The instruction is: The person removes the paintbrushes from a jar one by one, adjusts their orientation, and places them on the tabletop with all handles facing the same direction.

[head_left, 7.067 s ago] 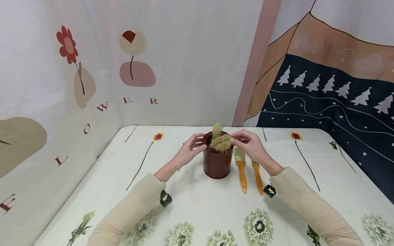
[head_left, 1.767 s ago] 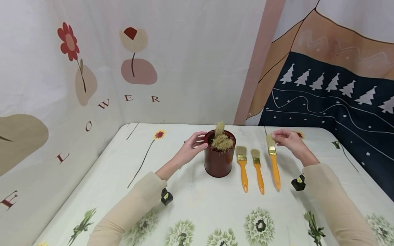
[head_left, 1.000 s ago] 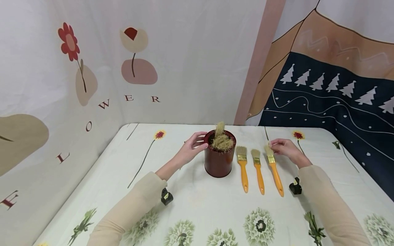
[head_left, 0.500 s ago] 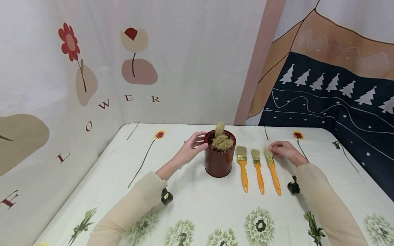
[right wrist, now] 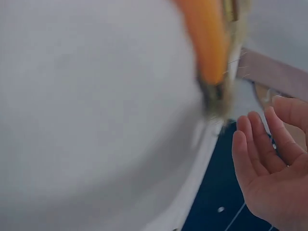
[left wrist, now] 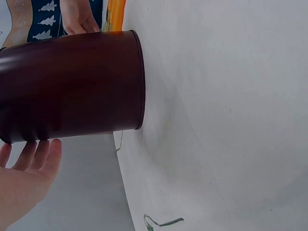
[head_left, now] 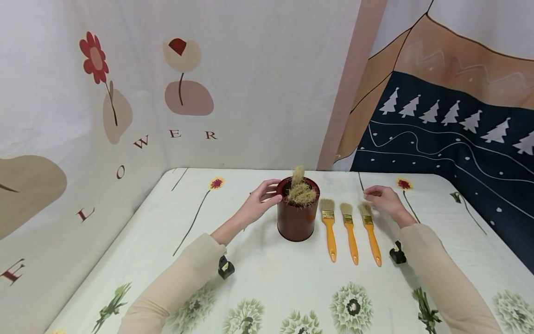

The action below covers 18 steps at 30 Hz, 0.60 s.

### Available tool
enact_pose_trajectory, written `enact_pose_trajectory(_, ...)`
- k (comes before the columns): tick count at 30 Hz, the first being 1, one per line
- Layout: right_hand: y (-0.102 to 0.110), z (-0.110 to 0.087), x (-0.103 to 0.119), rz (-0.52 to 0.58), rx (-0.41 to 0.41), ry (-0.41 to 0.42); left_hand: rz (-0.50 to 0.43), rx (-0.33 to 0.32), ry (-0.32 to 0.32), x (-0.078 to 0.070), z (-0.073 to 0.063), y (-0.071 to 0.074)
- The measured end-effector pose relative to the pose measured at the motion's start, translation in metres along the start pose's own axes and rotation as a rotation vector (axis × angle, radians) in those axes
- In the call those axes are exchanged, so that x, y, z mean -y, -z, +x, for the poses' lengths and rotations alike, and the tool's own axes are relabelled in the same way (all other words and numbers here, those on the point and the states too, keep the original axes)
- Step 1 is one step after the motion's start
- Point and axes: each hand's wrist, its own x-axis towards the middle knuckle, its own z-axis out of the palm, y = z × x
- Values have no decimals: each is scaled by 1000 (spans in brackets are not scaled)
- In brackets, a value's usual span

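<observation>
A dark red-brown can stands upright on the table, with tan bristles poking out of its top. My left hand holds the can by its left side near the rim; in the left wrist view its fingertips touch the wall. To the can's right lie a wide paintbrush, a narrower paintbrush and a third paintbrush, side by side, bristles away from me, orange handles toward me. Just beyond the third brush's bristles is my right hand. Its fingers are loosely bent and hold nothing in the right wrist view.
A white flower-printed cloth covers the table. White hanging fabric with printed flowers and letters closes off the back and left. Dark tree-printed fabric hangs at the right. A small black device sits at each wrist.
The right hand moved from the can to the right with a third paintbrush, laid it beside the other two and has let it go. The left hand stays on the can.
</observation>
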Motion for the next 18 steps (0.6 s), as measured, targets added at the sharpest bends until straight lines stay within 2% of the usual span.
enact_pose_trajectory(4, -11, 29, -34, -8, -82, 81, -14, 2, -6, 1, 1, 0)
enact_pose_trajectory(5, -12, 32, -33, 5, -77, 83, -16, 3, -8, 1, 1, 0)
enact_pose_trajectory(9, -18, 32, -15, 67, -38, 100, -15, 2, -9, 1, 1, 0)
enact_pose_trajectory(13, -24, 30, 2, 149, 15, 153, -6, 0, -7, 1, 1, 0)
enact_pose_trajectory(15, -24, 24, 16, 187, 46, 163, -3, 0, -5, 1, 0, 0)
enact_pose_trajectory(18, -19, 4, 57, 223, 106, 179, 0, -1, -1, 0, 0, 0)
